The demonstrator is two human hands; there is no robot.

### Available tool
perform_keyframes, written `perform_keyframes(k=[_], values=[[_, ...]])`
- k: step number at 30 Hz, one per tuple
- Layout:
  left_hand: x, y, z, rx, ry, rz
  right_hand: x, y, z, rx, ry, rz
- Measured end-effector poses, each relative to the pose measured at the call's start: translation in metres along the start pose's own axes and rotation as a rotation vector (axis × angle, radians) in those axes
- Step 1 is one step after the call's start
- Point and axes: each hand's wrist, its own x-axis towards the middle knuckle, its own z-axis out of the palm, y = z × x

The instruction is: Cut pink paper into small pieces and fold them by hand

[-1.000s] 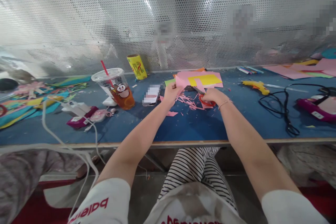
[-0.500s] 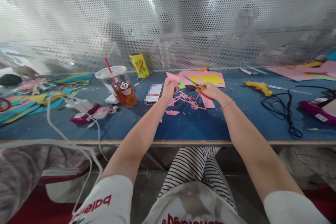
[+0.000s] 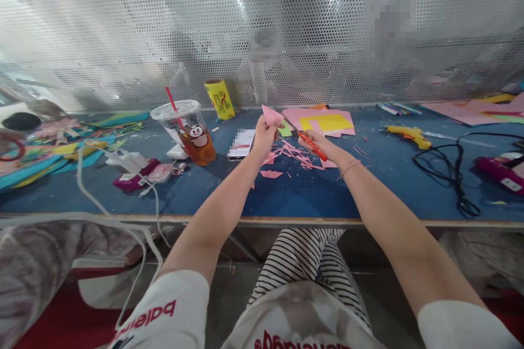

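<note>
My left hand (image 3: pixel 266 133) pinches a folded piece of pink paper (image 3: pixel 271 114), its pointed end up. In my right hand (image 3: pixel 318 144) are scissors (image 3: pixel 311 145) with red-orange handles, the blades reaching left to the edge of that paper. Whether the blades touch the paper I cannot tell. Under and between my hands lies a pile of thin pink paper scraps (image 3: pixel 295 154). Behind them rest pink sheets (image 3: pixel 346 120) with a yellow sheet (image 3: pixel 323 122) on top, and a small green piece (image 3: pixel 285 129) beside my left hand.
Left of my hands are a phone (image 3: pixel 242 143), a plastic cup of brown drink (image 3: pixel 198 144), a yellow can-shaped container (image 3: pixel 220 99) and a power strip (image 3: pixel 137 174) with white cables. To the right lie a yellow glue gun (image 3: pixel 410 135), markers (image 3: pixel 399 109) and a black cable (image 3: pixel 444 169).
My right hand has turned and moved left, bringing the scissor blades from beyond the pink paper's right side up to its edge. The pink paper is tilted differently in my left hand.
</note>
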Motion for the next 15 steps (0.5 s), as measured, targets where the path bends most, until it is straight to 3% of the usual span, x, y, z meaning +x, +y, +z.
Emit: perform_keyframes(k=[9,15], values=[[-0.001,0.001,0.002,-0.108,-0.098,0.026,0.003,0.006,0.002,0.005,-0.038,-0.02],[-0.002,0.004,0.004,-0.032,-0.056,-0.029,0.006,0.009,0.004,0.01,-0.071,-0.012]])
